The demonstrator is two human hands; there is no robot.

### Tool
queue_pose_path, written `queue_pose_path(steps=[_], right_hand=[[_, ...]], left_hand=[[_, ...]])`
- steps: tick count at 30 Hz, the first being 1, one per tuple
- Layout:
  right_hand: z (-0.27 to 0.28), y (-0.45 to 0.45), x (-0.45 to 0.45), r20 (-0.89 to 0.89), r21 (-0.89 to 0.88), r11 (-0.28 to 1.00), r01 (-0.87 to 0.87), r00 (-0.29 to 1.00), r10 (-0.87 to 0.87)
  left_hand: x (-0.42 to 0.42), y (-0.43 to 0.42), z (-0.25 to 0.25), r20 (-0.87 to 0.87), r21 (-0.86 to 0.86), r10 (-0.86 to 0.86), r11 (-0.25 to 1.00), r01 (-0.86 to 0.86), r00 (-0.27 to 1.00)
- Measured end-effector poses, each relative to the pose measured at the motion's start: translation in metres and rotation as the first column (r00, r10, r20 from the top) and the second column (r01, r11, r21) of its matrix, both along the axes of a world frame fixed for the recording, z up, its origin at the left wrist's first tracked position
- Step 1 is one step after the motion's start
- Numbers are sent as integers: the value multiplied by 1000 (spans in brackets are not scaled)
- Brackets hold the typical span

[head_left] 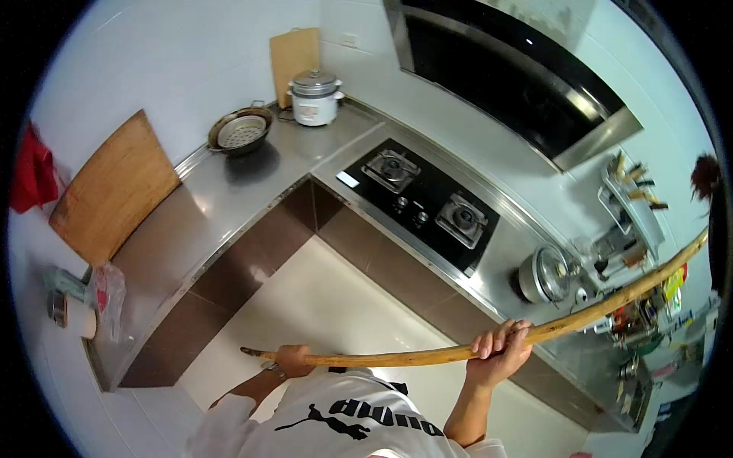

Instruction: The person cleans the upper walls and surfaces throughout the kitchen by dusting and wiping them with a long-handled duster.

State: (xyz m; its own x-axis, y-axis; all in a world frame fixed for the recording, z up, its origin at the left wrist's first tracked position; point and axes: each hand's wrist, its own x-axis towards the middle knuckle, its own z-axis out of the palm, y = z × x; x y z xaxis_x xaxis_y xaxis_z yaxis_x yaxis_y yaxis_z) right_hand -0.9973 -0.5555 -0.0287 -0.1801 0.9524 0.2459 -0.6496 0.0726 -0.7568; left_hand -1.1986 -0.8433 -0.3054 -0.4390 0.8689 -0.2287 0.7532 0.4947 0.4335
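A long curved wooden pole (412, 357) runs across the front of the body, from the lower middle up to the right edge. My left hand (295, 361) is wrapped round it near its dark end, with a watch on the wrist. Farther along the pole, my right hand (500, 353) grips it from above, fingers curled over. Dark reddish bristles (705, 177) show near the far end at the right edge; how they join the pole cannot be made out.
An L-shaped steel counter (294, 156) holds a rice cooker (314, 107), a wok (241, 133), a gas stove (420, 202) and a pot (544, 275). Above hangs a range hood (504, 69). A wooden board (114, 187) leans left. Utensils crowd the right.
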Motion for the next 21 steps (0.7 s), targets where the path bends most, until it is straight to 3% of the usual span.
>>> queue_pose_path(steps=[3, 4, 6, 9, 10, 15, 17, 19, 21], right_hand=[[5, -19, -47, -29, 97, 961, -257, 965, 261], [8, -24, -62, -24, 130, 934, -333, 941, 338], [17, -37, -94, -3, 157, 875, -457, 886, 463], [20, -48, -139, 30, 180, 749, -638, 764, 644], [21, -51, -154, 24, 163, 710, -685, 722, 691], [13, -56, -230, 44, 158, 487, -859, 499, 866], [5, -57, -263, 47, 125, 414, -902, 422, 905], [2, -56, -296, 54, 78, 339, -938, 343, 938], [-5, -45, -332, 98, 128, 291, -948, 304, 948]], left_hand=[[-11, -55, -25, -46, -126, 218, 967, -223, 975], [-10, -70, -34, -41, -120, 237, 963, -240, 971], [-3, -94, -50, -9, 75, 397, 915, -396, 918], [16, -105, -80, -36, 71, 523, 851, -520, 852], [21, -108, -86, 26, -25, 559, 829, -558, 829], [40, -106, -74, 95, 34, 720, 687, -725, 687], [43, -103, -73, 35, -8, 788, 615, -788, 615], [34, -98, -60, -53, -114, 776, 620, -776, 628], [26, -82, -37, -90, -178, 796, 578, -796, 598]])
